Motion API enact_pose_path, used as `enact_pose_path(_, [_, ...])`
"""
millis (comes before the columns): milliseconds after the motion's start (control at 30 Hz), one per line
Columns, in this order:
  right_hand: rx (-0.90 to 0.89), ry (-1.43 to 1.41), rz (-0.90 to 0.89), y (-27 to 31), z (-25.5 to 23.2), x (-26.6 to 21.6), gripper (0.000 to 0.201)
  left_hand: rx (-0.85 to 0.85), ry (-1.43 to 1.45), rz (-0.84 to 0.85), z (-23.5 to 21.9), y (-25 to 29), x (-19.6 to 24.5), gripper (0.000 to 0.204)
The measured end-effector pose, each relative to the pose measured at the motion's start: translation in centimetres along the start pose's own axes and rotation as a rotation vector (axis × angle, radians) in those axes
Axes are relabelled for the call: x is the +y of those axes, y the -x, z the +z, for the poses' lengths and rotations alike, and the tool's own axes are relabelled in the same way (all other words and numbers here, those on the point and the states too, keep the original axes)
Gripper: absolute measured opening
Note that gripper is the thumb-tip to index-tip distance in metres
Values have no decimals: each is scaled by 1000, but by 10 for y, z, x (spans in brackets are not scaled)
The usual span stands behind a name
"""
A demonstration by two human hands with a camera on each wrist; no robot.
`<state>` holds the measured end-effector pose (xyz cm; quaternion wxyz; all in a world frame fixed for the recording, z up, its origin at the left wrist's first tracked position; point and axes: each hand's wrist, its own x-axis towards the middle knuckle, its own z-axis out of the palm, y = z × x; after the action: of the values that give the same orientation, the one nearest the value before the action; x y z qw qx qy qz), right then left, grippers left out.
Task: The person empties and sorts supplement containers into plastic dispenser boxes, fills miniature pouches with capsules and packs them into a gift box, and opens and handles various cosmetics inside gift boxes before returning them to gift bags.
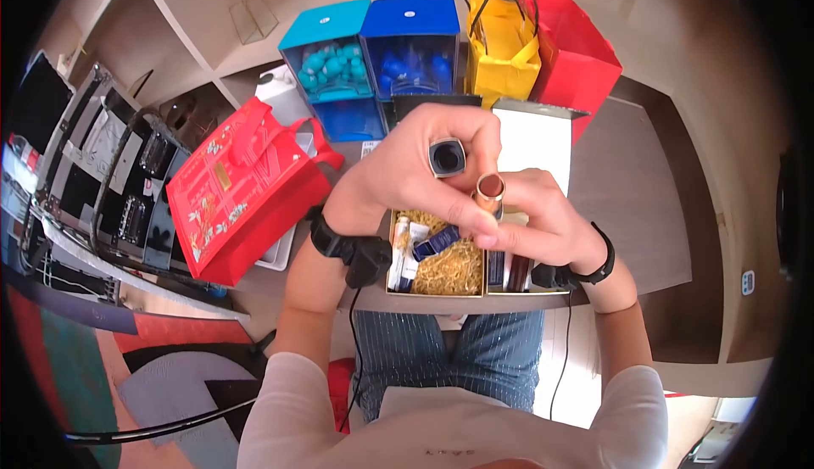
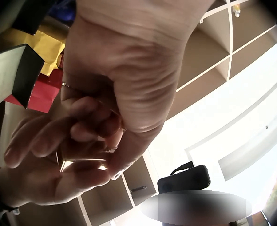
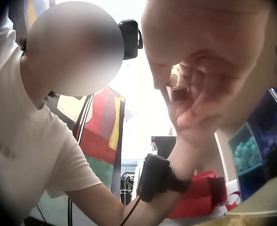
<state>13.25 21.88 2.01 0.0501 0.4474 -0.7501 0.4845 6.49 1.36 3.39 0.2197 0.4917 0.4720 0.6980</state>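
Observation:
An uncapped lipstick (image 1: 489,187) with a brownish-red bullet and gold collar stands upright in the head view, pinched by my right hand (image 1: 547,223). My left hand (image 1: 394,168) holds a black, gold-rimmed lipstick cap (image 1: 447,158) in its curled fingers, hollow end facing up. The left thumb reaches across to the lipstick's base, where both hands meet. Below them lies an open gift box (image 1: 441,294) filled with gold shredded paper (image 1: 449,276). A dark blue small box (image 1: 437,242) and white tubes (image 1: 400,244) rest in it, partly covered by the hands.
A red gift bag (image 1: 246,189) leans at the left. Teal (image 1: 326,24) and blue boxes (image 1: 409,15) stand behind, beside a yellow bag (image 1: 504,53) and another red bag (image 1: 577,53). Cables hang from both wrist cameras. The grey desk (image 1: 627,214) extends right.

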Motion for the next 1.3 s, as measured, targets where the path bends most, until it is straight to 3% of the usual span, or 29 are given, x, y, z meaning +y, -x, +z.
enact_pose_path(33, [2, 8, -7, 2, -1, 5, 31, -28, -29, -12, -2, 1, 1, 38])
enact_pose_path(100, [-148, -248, -56, 3, -2, 15, 33, -59, -64, -19, -1, 2, 6, 36])
enact_pose_path(133, [-150, -242, -61, 3, -1, 14, 33, -29, -22, -102, 3, 3, 10, 35])
enact_pose_path(200, [-230, -652, 93, 1, 1, 11, 35, -1, 16, -177, 8, 6, 12, 35])
enact_pose_path(267, [-315, -729, 141, 1, -2, 9, 40, -11, 185, -299, 8, 7, 10, 38])
enact_pose_path(333, [-325, -903, 211, 2, -1, 8, 42, -43, 184, -267, 7, 4, 8, 38])
enact_pose_path(433, [-299, -916, 169, -2, -3, 10, 42, -49, 180, -292, 4, 1, 6, 37])
enact_pose_path(500, [-267, -933, 167, -2, -5, 11, 41, 19, 79, -124, 3, -2, -2, 34])
enact_pose_path(600, [-191, -835, 195, -2, -8, 14, 35, 119, 221, -212, 8, -2, 0, 35])
enact_pose_path(667, [-68, -791, 272, -1, -8, 9, 29, 164, 203, -200, 10, -5, -1, 39])
enact_pose_path(767, [-28, -760, 271, -3, -7, 6, 22, 228, 175, -192, 16, -6, 6, 39])
enact_pose_path(867, [-4, -736, 255, -3, -5, 6, 19, 248, 58, -215, 17, -8, 10, 39])
enact_pose_path(933, [0, -736, 250, -2, -6, 10, 19, 261, -70, -135, 13, -10, 4, 38])
enact_pose_path(1100, [-92, -658, 103, 0, -8, 15, 25, 162, 26, -154, 4, -4, -6, 39])
enact_pose_path(1133, [-91, -659, 104, 0, -7, 13, 25, 107, 119, -183, 1, -2, -9, 42])
enact_pose_path(1200, [-151, -861, 259, 1, -5, 10, 47, 50, 102, -152, -3, 1, -9, 42])
enact_pose_path(1300, [-263, -1003, 239, 2, -5, 17, 51, -7, 220, -226, 2, 2, -4, 41])
